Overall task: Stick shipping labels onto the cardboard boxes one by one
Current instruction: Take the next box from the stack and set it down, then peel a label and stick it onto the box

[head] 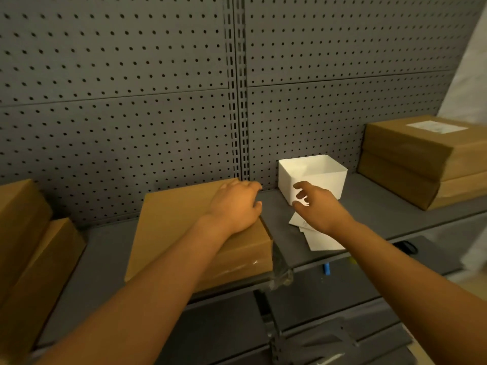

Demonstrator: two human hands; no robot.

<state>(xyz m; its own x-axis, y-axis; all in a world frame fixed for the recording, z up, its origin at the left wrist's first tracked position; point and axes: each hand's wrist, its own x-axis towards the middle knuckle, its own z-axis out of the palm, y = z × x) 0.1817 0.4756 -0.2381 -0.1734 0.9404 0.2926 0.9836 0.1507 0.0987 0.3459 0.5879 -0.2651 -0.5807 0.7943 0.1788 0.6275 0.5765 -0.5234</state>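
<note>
Two bare forearms closest, reaching in from below. Left hand (234,206) flat on the far right corner of the middle box (189,233), palm down, fingers spread over the edge, pinning rather than gripping. Right hand (320,206) hovering open above the loose labels (319,237), fingers curled apart, thumb and forefinger forming a gap, holding nothing yet.

Likely step: fetching a label for this bare-topped box. Best to pinch one sheet by a corner, peel cleanly, lay one edge down first and smooth outward while keeping the box pinned.

Box: flat, matte brown cardboard, sharp-cornered, with glossy tape or film at its near right corner. Labels: thin white paper, lying overlapped on the shelf (369,219) just right of the box. Behind them a white bin (313,175), smooth, square, open-topped. Far right, stacked boxes (421,164), the top one already labelled. Left, more boxes (29,241), tilted. Shelf and pegboard (118,101): grey painted metal, evenly perforated.
</note>
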